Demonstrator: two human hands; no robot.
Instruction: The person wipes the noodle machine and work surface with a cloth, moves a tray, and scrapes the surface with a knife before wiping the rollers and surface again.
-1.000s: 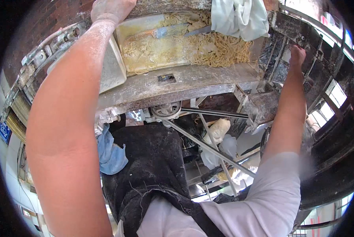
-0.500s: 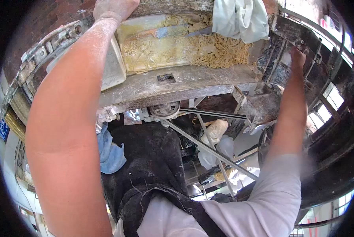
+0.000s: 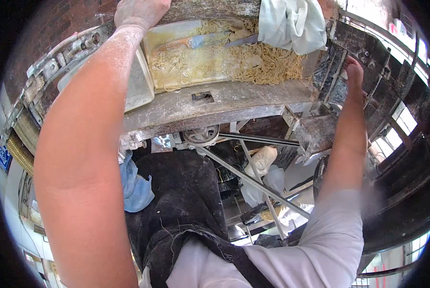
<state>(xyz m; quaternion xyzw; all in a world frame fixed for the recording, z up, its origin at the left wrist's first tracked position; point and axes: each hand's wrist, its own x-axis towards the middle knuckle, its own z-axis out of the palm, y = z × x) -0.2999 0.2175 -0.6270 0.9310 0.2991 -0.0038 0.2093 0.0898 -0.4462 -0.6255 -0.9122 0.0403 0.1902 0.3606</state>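
At eleven o'clock, the left grip (image 3: pixel 142 13) is seemingly bracing on the beam (image 3: pixel 210 8); at two, the right grip (image 3: pixel 353 73) is hanging beside the frame (image 3: pixel 360 41). Openness and hold, I cannot tell. At twelve, the tray (image 3: pixel 169 31) is containing noodles (image 3: pixel 270 67).

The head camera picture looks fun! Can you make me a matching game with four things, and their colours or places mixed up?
Things:
1. left hand
2. noodle-like strands
3. lower cloth
4. upper cloth

Colours, places, states:
A. blue
B. lying in the tray
C. whitish, hanging
D. powdery, at the end of an arm

Right pairs: 1-D, 2-B, 3-A, 4-C
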